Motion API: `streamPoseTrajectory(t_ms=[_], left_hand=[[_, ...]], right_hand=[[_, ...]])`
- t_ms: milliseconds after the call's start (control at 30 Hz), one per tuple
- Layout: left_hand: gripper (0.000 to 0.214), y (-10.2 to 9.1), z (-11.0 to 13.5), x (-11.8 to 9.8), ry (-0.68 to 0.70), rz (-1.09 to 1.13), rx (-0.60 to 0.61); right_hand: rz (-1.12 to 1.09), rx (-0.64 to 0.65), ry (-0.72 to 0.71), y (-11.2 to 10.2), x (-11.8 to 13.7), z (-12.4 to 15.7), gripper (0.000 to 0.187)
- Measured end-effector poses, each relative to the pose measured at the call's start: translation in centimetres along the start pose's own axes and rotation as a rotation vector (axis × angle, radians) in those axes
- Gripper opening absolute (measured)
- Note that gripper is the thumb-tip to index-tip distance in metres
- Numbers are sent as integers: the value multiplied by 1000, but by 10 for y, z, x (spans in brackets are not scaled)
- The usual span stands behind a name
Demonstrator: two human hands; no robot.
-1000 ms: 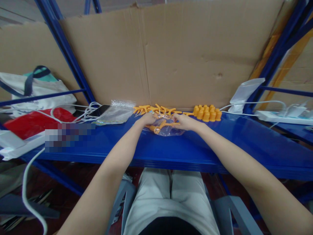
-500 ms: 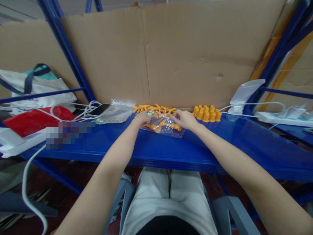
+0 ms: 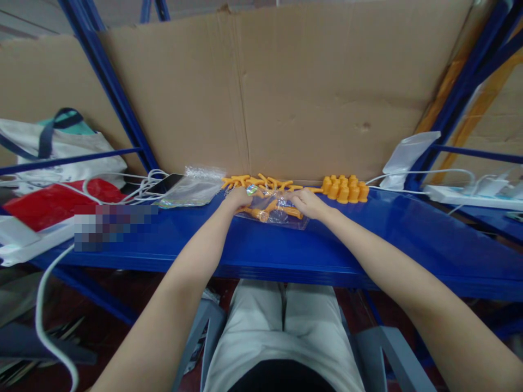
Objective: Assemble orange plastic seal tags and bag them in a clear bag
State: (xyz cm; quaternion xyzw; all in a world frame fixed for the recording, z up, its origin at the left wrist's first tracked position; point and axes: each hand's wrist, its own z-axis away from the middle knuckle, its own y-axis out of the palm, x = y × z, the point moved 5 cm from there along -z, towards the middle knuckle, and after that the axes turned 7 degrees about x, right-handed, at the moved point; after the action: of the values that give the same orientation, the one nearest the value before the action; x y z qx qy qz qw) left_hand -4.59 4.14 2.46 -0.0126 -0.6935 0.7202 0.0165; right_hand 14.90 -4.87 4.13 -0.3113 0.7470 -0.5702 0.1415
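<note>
A clear plastic bag (image 3: 286,220) with orange branched pieces (image 3: 261,213) inside lies flat on the blue shelf, between my two hands. My left hand (image 3: 239,198) is closed on the bag's upper left edge, beside a small shiny sticker (image 3: 252,190). At the upper right edge my right hand (image 3: 306,202) is closed on the same bag, its fingers curled toward the film. Behind the bag, more orange branched pieces (image 3: 265,179) lie in a loose pile, partly hidden by my hands.
Orange cup-like pieces (image 3: 345,189) stand grouped to the right. A stack of clear bags (image 3: 194,188) and a dark phone (image 3: 167,184) lie left. Power strips, white cables (image 3: 143,188) and a red bag (image 3: 65,202) flank the blue shelf (image 3: 286,261); cardboard (image 3: 306,98) rises behind.
My right hand has shifted slightly left and down along the bag's edge, fingers closing in. More orange pieces show behind it. My left hand stays almost in place.
</note>
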Motion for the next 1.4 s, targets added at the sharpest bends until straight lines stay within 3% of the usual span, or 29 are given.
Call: streamPoseTrajectory(t_ms=[133,333,533,667,833,1000,1233,1400], left_hand=[[42,0,0,-1,-9,8,11],[48,1,1,-1,-22,30,50],[46,-1,4,-2,-9,27,35],[46,0,2,-3,16,6,32],[45,1,2,-5,18,-10,24],[44,1,4,-5,13,34,66],[44,-2,11,-9,38,18,82],[41,-7,20,-14,66,14,85]], right_hand=[[15,-78,4,-5,0,2,37],[141,82,69,6,1,0,48],[2,59,-170,15,4,-3,42],[29,46,-198,15,3,-4,49],[114,27,-90,5,7,-2,43],[290,131,135,0,4,0,34],[220,369,201,9,-10,4,34],[182,360,232,10,-12,3,23]])
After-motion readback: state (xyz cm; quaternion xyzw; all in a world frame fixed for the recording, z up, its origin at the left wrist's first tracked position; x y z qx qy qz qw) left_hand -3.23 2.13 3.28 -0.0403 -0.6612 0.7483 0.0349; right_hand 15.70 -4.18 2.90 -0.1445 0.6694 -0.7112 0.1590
